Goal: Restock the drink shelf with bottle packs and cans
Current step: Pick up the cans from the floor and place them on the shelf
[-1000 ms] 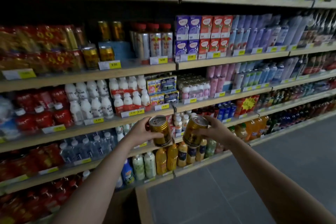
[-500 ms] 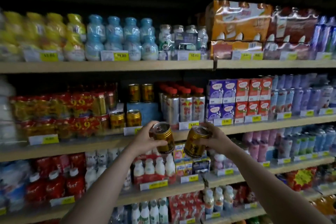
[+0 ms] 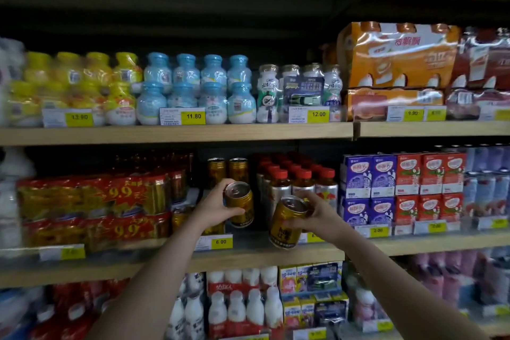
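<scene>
I hold a gold can in each hand in front of the middle drink shelf (image 3: 248,255). My left hand (image 3: 214,207) grips one gold can (image 3: 241,205), tilted, over the shelf's front by the 6.00 price tag (image 3: 220,242). My right hand (image 3: 317,214) grips the other gold can (image 3: 288,222), tilted and lower, beside the red-capped bottles (image 3: 300,182). Two more gold cans (image 3: 227,168) stand on a raised box at the back of that slot. Another gold can (image 3: 179,218) is partly hidden behind my left wrist.
Red and gold multipacks (image 3: 93,207) fill the shelf to the left. Purple and red drink cartons (image 3: 403,188) stand to the right. Yellow and blue bottle packs (image 3: 132,88) and orange packs (image 3: 397,63) sit on the shelf above. White bottles (image 3: 242,309) fill the shelf below.
My view has tilted up and closer to the shelves. Both hands have carried their cans up and forward to the gold-can slot; the left can now reaches over the shelf edge.
</scene>
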`<state>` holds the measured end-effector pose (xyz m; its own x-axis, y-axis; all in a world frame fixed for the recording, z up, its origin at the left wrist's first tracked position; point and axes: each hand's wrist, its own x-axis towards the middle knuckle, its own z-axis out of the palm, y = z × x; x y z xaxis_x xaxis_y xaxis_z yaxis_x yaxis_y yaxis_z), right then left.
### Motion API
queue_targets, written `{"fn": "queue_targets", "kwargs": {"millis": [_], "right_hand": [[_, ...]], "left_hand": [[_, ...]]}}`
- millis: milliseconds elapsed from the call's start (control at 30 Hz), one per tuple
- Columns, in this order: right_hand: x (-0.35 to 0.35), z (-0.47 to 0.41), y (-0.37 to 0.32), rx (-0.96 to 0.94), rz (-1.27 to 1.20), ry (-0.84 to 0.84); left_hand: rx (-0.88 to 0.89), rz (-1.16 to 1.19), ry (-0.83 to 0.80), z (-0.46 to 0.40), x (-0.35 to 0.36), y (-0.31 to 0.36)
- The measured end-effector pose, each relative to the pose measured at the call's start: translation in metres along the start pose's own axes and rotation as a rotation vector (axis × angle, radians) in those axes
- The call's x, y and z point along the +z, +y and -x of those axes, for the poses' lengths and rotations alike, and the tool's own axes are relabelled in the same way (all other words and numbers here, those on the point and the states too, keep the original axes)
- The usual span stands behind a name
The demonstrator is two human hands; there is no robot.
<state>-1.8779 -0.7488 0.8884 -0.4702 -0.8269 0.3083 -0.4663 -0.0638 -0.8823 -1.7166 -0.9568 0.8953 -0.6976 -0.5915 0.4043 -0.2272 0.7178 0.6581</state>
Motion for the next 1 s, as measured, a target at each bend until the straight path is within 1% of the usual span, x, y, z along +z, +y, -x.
{"fn": "queue_targets", "kwargs": {"millis": [167, 367, 467, 533, 600, 667, 767, 833, 867, 900, 933, 1000], "right_hand": [[-0.004, -0.008, 0.01, -0.003, 0.027, -0.009], [-0.004, -0.016, 0.012, -0.009, 0.048, 0.018], [-0.004, -0.019, 0.012, -0.004, 0.05, 0.022], [-0.004, -0.02, 0.009, -0.005, 0.039, 0.015], [-0.001, -0.021, 0.006, -0.001, 0.035, 0.017], [0.001, -0.023, 0.005, 0.006, 0.035, 0.02], [0.005, -0.025, 0.0, -0.01, 0.05, 0.022], [0.009, -0.028, -0.004, -0.027, 0.052, 0.018], [0.012, -0.031, -0.006, -0.032, 0.05, 0.011], [0.016, -0.033, -0.008, -0.039, 0.047, 0.005], [0.02, -0.038, -0.011, -0.046, 0.038, 0.003], [0.032, -0.047, -0.017, -0.051, 0.012, -0.003]], "left_hand": [[-0.016, -0.152, -0.098, -0.007, 0.009, -0.015], [-0.102, -0.466, -0.209, -0.014, 0.012, -0.024], [-0.115, -0.561, -0.28, -0.021, 0.01, -0.023], [-0.123, -0.572, -0.301, -0.023, 0.01, -0.02], [-0.121, -0.525, -0.245, -0.021, 0.011, -0.014], [-0.068, -0.55, -0.176, -0.019, 0.013, -0.007], [-0.033, -0.582, -0.158, -0.017, 0.011, -0.004], [-0.018, -0.543, -0.166, -0.011, 0.009, -0.004], [0.006, -0.493, -0.135, -0.007, 0.007, -0.006], [0.044, -0.426, -0.068, -0.002, 0.002, -0.008], [0.1, -0.366, 0.034, 0.004, -0.008, -0.012], [0.223, -0.362, 0.263, 0.016, -0.035, -0.027]]}}
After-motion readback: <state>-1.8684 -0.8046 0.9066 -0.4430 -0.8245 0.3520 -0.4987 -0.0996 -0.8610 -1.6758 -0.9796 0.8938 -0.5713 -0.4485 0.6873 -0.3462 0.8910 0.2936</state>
